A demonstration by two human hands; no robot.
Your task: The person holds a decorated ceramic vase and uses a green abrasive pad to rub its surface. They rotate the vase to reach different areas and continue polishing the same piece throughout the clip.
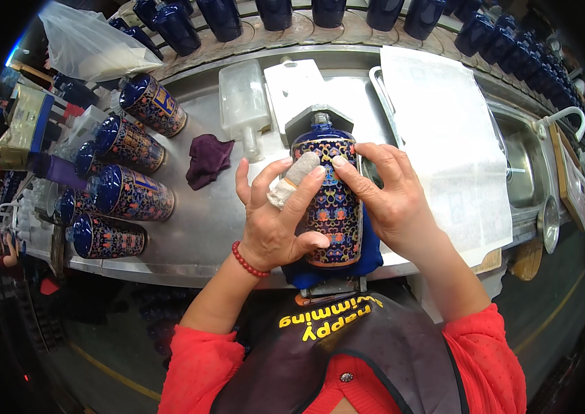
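A dark blue bottle point(334, 238) covered with a colourful flower pattern lies on a stand in front of me, its neck pointing away. The neck end sits at a grey metal rest point(299, 125), and blue cloth point(370, 259) pads the near end. My left hand point(272, 224) is open, fingers spread over the bottle's left side. One of its fingers wears a grey-white finger cover point(301, 169) held by a band. From the right, my open right hand point(394, 196) rests its stretched thumb and fingertips on the bottle's upper part.
Several patterned bottles point(134, 193) lie at the left, beside a crumpled purple cloth point(208, 160). A clear empty-looking bottle point(243, 96) lies behind. White sheets point(444, 152) cover the right worktop, next to a sink point(527, 165). Plain blue bottles point(275, 14) line the far conveyor.
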